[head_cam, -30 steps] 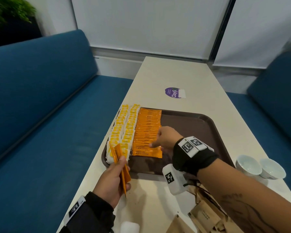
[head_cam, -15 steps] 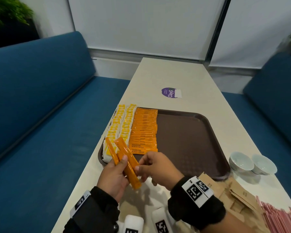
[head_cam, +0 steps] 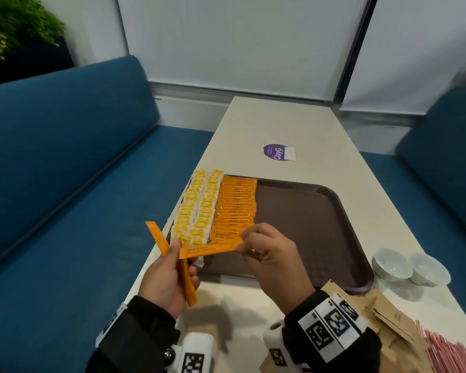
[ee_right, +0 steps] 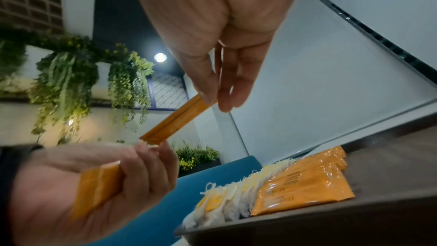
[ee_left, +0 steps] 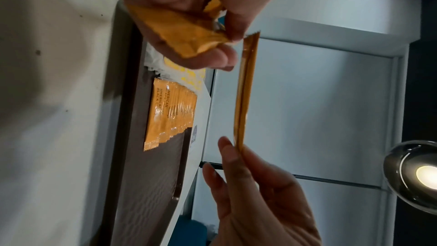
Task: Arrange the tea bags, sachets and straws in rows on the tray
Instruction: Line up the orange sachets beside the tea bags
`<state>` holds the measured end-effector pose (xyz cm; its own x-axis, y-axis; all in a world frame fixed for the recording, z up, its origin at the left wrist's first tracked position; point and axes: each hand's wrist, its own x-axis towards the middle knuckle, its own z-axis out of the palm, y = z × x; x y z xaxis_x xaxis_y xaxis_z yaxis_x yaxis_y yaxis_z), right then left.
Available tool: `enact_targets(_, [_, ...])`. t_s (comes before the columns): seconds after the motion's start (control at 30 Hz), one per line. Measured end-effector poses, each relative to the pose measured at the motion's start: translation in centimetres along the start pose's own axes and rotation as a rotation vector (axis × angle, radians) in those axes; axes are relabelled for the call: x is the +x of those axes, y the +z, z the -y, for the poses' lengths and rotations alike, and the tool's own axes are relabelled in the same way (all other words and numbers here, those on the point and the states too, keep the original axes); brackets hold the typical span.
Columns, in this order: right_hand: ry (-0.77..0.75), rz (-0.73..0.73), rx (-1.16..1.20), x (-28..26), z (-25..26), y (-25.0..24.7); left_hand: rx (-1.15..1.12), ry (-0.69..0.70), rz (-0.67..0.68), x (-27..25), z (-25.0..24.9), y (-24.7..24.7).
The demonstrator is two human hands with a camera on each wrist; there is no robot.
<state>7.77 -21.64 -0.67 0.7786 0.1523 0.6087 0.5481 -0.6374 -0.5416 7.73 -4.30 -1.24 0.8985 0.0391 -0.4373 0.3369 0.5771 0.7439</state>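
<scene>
We see the right hand (head_cam: 269, 258) pinching 1 long orange coffee sachet (head_cam: 210, 249) by its right end, thumb & fingertips clamped on it, holding it level above the near-left corner of the dark brown plastic tray (head_cam: 301, 227); the sachet's left end meets the left hand (head_cam: 167, 278), which grips at least 2 more orange sachets (head_cam: 172, 262) in curled fingers, fanned apart, exact no. unclear. On the tray's left side we count 3 rows: 2 rows of white tea bags w/ yellow tags (head_cam: 197, 211) along the left edge, then 1 row of overlapping orange sachets (head_cam: 236, 208) just beside them; the pieces per row are too tightly packed to count. Right of the tray stand 2 small white ceramic cups (head_cam: 409, 266), touching. Near us on the white table (head_cam: 280, 125) lie a pile of brown paper packets (head_cam: 388, 319) & a bunch of red-striped straws (head_cam: 452, 354), both off the tray
</scene>
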Motion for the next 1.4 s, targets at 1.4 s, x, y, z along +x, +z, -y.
enact_targets(1.4, [1.110,0.433,-0.049,4.2,-5.3,2.2,0.321,0.046,-0.040,0.5,0.5,-1.1])
